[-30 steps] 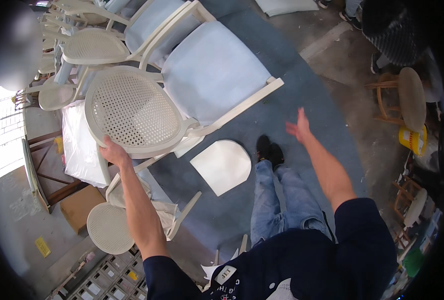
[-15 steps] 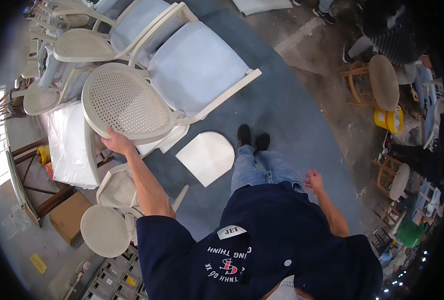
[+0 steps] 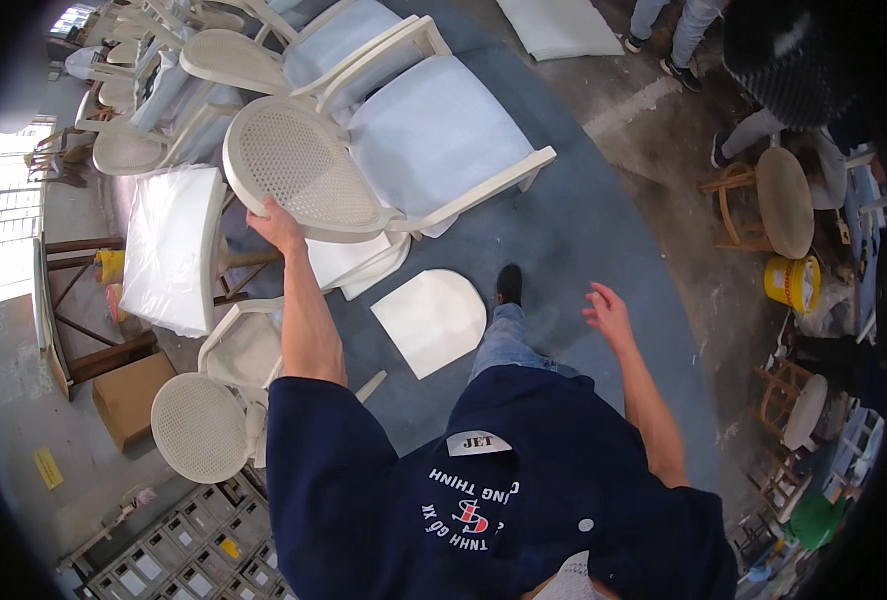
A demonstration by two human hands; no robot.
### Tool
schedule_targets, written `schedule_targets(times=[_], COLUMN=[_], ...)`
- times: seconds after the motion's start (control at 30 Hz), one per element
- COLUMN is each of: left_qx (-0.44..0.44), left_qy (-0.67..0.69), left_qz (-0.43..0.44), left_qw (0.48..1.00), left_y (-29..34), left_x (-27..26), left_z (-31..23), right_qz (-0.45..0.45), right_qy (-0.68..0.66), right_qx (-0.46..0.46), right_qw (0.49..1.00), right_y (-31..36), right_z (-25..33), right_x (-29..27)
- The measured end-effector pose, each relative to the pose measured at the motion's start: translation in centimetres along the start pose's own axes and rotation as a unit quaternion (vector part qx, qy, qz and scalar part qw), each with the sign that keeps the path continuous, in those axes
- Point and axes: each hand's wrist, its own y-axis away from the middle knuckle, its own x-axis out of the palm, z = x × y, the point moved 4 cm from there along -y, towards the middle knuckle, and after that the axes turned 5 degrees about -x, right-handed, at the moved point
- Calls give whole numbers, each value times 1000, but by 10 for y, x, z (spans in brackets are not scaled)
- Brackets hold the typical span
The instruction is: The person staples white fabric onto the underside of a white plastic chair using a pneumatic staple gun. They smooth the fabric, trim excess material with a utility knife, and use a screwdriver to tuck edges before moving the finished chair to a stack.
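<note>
My left hand (image 3: 280,226) is closed on the rim of an armchair's oval cane back. This cream armchair (image 3: 306,168) has its seat covered in a pale blue-white sheet (image 3: 442,135). My right hand (image 3: 609,315) hangs out to my right with its fingers apart and nothing in it. On the floor in front of my feet lies a white seat-shaped panel (image 3: 432,322), flat at one end and rounded at the other. More white panels (image 3: 356,262) lie partly hidden beneath the armchair's back.
Several similar chairs (image 3: 226,60) crowd the far left. A plastic-wrapped white block (image 3: 171,250), a cardboard box (image 3: 136,400) and another cane-back chair (image 3: 204,428) stand at left. At right are a round-backed wooden chair (image 3: 784,205), a yellow bucket (image 3: 792,284) and other people.
The view has shifted, and the armchair now appears farther right and higher. My left hand keeps its grip on the back. My right hand has lifted outward, and one foot has gone out of sight.
</note>
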Motion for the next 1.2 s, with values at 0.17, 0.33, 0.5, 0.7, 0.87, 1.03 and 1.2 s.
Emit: schedule_targets(times=[0.17,0.33,0.5,0.7,0.87,1.03,1.2], left_qx=[-70,-22,114,22,20,74,270], left_qy=[-161,-495,-398,-442,-457,-472,-321], left_qz=[178,524,737,604,641,758,860], left_qw=[968,693,534,662,616,444,291], left_y=[97,399,510,445,499,622,765], left_x=[8,-62,-71,-86,-116,-127,-79], left_z=[79,271,104,148,137,141,148], right_qz=[-87,-159,-234,-234,-227,-278,-385], right_qy=[-47,-92,-177,-228,-204,-153,-384], right_qx=[34,158,213,248,181,63,194], right_qw=[994,970,932,912,935,946,816], right_y=[59,137,263,354,364,368,440], right_z=[-91,-247,-354,-461,-547,-644,-528], right_x=[-47,-94,-59,-22,1,-14,-97])
